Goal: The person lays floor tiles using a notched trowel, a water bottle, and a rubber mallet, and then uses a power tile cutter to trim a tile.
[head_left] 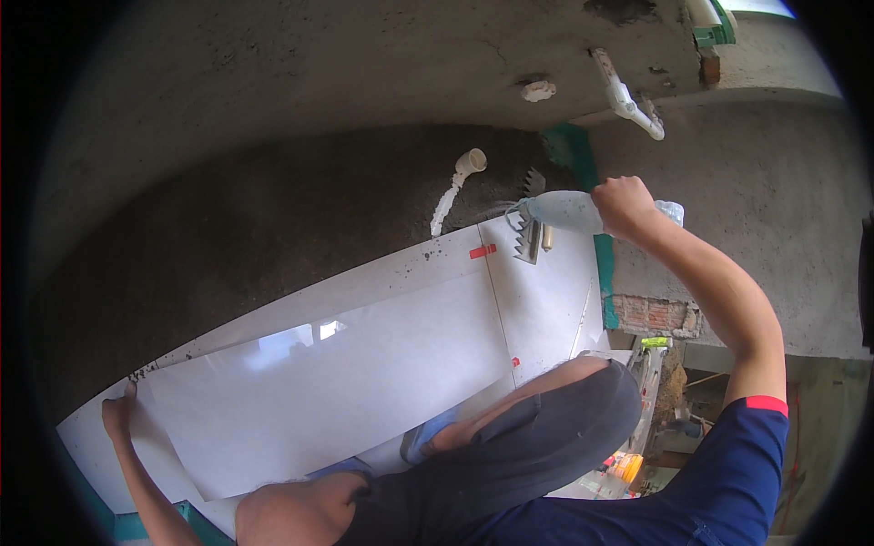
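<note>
My right hand point(624, 205) is wrapped round a pale, translucent plastic bottle point(564, 211), held sideways with its narrow end at the left. Just below that end, a notched metal trowel point(530, 253) with a cream handle rests on white tiling point(555, 296); more toothed metal shows behind it. At the far left, my left hand point(118, 409) grips the upper edge of a large glossy white tile point(319, 391) beside small dark crumbs. Red clips point(482, 251) sit on a tile joint near the trowel. The exact grip of my left fingers is partly hidden.
Dark damp render point(273, 200) lies above the tiles, with white pipes point(469, 164) protruding and more on the grey wall point(628, 105). Exposed brick point(651, 317) shows at right. My bent legs point(546, 428) are on the tiled surface. Tools and a yellow container point(628, 469) sit lower right.
</note>
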